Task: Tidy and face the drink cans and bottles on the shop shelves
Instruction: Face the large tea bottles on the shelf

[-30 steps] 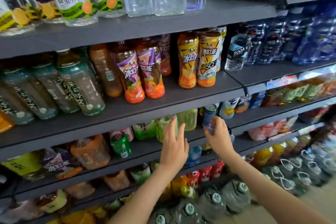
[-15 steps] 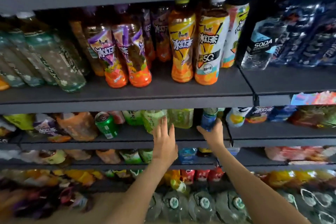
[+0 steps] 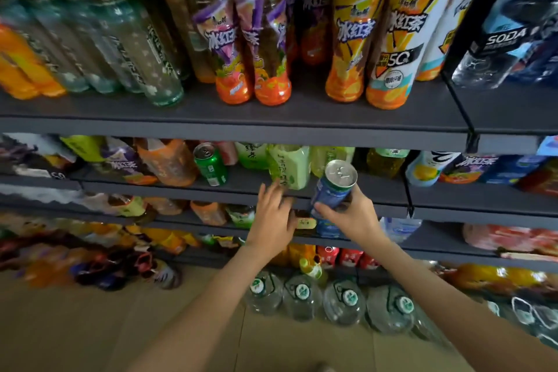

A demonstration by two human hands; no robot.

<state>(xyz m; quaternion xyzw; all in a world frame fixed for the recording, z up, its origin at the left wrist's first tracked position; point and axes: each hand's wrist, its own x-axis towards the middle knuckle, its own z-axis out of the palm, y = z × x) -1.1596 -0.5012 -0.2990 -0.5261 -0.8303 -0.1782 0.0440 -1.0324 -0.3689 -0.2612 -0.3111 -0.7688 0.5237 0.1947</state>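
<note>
My right hand (image 3: pixel 351 216) grips a blue can (image 3: pixel 333 187) with a silver top, held tilted just in front of the edge of the middle shelf (image 3: pixel 377 201). My left hand (image 3: pixel 276 217) is beside it, fingers stretched toward a pale green bottle (image 3: pixel 288 166) at the shelf front; whether they touch it is unclear. A green can (image 3: pixel 210 164) stands on the same shelf to the left, next to an orange bottle (image 3: pixel 169 161).
The upper shelf (image 3: pixel 241 127) carries rows of iced tea bottles (image 3: pixel 347 39) and soda water bottles (image 3: pixel 507 33) at right. Lower shelves hold more drinks. Large water jugs (image 3: pixel 341 300) stand on the floor below my arms.
My right hand has pulled the blue can out from the shelf and tilted it toward me. My left hand stays near the green bottle. The view has moved closer and lower.
</note>
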